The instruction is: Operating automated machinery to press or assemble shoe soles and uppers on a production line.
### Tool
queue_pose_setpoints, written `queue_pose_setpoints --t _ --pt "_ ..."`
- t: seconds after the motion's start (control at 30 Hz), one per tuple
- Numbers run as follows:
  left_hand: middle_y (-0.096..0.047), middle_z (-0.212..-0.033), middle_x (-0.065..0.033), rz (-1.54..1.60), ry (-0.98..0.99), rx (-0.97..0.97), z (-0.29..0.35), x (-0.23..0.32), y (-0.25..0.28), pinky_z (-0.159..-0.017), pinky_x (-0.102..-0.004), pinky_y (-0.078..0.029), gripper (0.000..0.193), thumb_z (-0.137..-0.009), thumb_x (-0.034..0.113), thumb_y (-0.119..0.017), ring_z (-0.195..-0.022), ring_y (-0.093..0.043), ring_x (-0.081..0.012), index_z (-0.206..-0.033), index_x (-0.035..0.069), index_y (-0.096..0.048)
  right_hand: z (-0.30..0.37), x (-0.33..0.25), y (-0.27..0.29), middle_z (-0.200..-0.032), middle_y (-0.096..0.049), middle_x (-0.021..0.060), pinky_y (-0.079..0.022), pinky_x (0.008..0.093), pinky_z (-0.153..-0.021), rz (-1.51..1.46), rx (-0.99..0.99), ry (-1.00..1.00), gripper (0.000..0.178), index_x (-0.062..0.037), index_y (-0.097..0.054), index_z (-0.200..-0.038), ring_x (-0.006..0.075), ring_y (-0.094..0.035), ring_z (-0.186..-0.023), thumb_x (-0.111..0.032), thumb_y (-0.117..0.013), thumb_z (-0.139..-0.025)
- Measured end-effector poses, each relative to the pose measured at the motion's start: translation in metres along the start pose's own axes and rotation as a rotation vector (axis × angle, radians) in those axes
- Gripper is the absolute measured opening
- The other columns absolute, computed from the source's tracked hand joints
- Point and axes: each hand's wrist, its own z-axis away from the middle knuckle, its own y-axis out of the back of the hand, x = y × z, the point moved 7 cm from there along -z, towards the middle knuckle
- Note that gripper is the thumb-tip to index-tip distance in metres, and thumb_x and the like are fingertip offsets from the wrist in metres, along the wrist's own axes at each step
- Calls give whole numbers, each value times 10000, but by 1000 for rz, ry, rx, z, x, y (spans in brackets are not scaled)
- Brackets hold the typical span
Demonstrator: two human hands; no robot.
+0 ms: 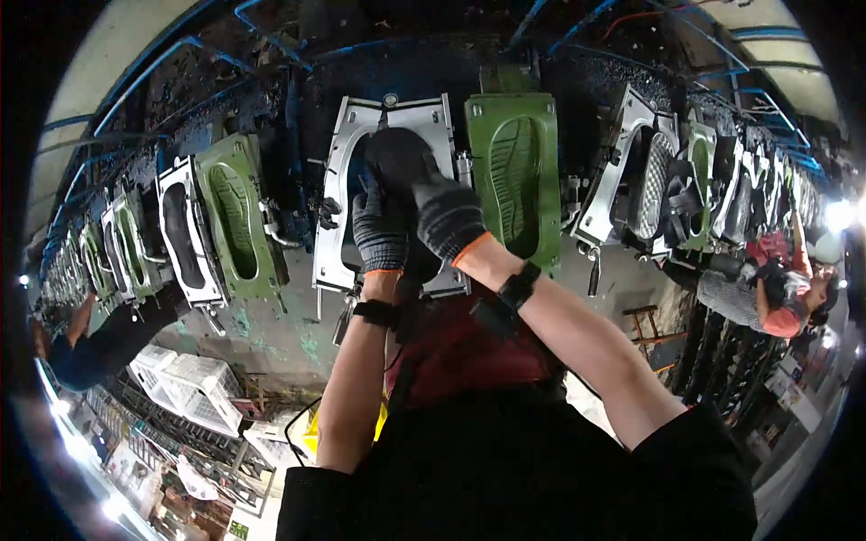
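Note:
In the middle, a silver metal mould frame [336, 212] surrounds a black, rounded shoe-shaped piece [395, 151]. Both my hands wear dark grey knitted gloves with orange cuffs. My left hand [379, 233] is closed against the piece's left side, fingers pointing up. From the right, my right hand [451, 216] grips its edge, fingertips curled onto the black surface. The fingertips merge with the dark material, so the exact contact is hard to see. Just right of the frame stands a green mould half [512, 171] with a ribbed, sole-shaped hollow.
Further green and silver moulds line both sides, including a green mould [236, 216] and a silver frame [185, 234] at left. White crates [194, 388] stand lower left. A person [780, 288] works at the right; another person's dark-clothed arm [117, 338] shows left.

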Motion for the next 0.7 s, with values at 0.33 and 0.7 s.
queue_pose_setpoints --t 0.33,0.7 --pt "-356 -1605 -235 -666 -168 -138 80 -48 69 -1235 -426 -311 943 -861 449 -701 -1469 -389 -363 -1609 60 -279 -45 -101 -47 -1390 -638 65 -411 606 -1102 647 -193 828 342 -202 -757 -1160 290 -565 -1321 -315 -714 -839" --pt "-474 -1446 -296 -516 -58 -664 128 -44 59 -1055 -507 -469 1134 -810 520 -768 -1247 -550 -410 -1570 -87 -185 -9 -41 -21 -1616 -406 60 -196 591 -1229 357 -91 386 707 -251 -640 -1378 311 -321 -1511 -501 -803 -737"
